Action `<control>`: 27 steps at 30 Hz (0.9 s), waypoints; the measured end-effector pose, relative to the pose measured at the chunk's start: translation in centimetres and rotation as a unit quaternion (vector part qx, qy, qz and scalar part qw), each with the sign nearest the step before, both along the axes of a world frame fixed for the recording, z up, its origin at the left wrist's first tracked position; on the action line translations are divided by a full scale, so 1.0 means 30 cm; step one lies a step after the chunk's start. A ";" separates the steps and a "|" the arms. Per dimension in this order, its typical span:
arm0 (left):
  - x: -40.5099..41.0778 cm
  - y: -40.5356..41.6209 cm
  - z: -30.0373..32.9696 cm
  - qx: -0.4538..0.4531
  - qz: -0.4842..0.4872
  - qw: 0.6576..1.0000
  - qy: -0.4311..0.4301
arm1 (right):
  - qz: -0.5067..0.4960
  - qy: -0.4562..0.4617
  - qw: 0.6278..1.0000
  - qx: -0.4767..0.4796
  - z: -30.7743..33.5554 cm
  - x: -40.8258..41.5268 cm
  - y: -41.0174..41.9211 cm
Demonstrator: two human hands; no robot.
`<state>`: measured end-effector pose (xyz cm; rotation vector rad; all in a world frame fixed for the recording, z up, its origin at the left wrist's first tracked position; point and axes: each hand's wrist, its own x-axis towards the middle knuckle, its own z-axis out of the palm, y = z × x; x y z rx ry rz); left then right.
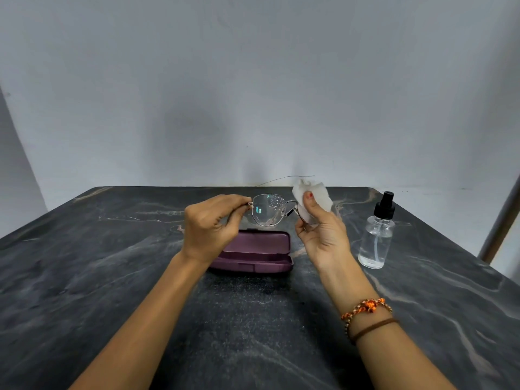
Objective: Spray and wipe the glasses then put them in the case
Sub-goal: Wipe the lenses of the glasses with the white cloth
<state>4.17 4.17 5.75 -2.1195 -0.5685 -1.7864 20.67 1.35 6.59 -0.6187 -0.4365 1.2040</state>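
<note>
Thin metal-framed glasses (267,209) are held up above the table, with droplets on the visible left lens. My left hand (212,226) pinches the frame at its left hinge. My right hand (320,229) holds a crumpled white tissue (316,197) around the right lens, thumb pressing on it, so that lens is mostly hidden. A purple glasses case (253,254) lies open on the table just below the hands. A clear spray bottle (377,235) with a black nozzle stands upright to the right of my right hand.
The dark marbled table (112,277) ends at a grey wall behind. A metal pole (498,229) leans at the far right edge. Beaded and brown bracelets sit on my right wrist.
</note>
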 end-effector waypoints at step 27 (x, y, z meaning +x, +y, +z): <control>-0.016 0.008 0.000 -0.007 0.007 0.999 0.036 | 0.046 0.079 0.996 0.020 0.005 0.016 0.003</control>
